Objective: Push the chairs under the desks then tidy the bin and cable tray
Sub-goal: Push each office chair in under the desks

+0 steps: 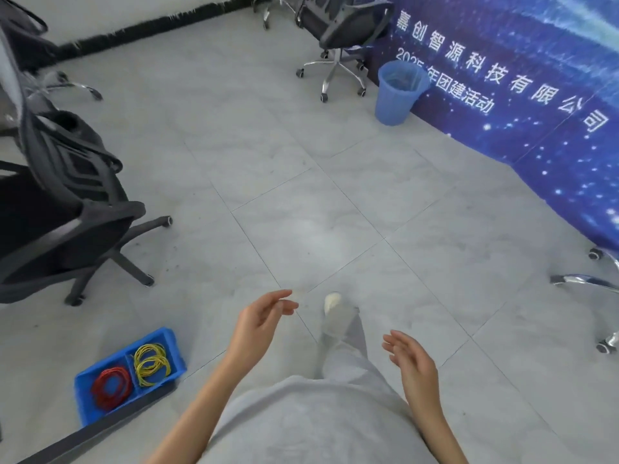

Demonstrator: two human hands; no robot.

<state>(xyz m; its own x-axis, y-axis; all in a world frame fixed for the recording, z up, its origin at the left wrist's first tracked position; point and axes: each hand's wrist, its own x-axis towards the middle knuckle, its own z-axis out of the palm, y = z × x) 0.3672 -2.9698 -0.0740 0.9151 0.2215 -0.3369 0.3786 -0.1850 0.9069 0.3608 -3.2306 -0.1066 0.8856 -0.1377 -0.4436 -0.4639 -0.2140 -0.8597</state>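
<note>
Both hands (338, 336) empty; bin (398, 95) far ahead.

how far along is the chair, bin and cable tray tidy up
Nothing looks finished. The black mesh office chair at left and the chrome-legged black chair by the blue banner stand out on the floor; no desk shows. Both the left hand and right hand are open and hold nothing. The lined blue plastic bin and the blue tray of red and yellow loops sit untouched.

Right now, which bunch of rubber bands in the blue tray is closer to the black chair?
The yellow rubber bands, in the blue plastic tray's right-hand compartment. The red rubber bands lie in the other compartment, farther from the black mesh office chair.
</note>
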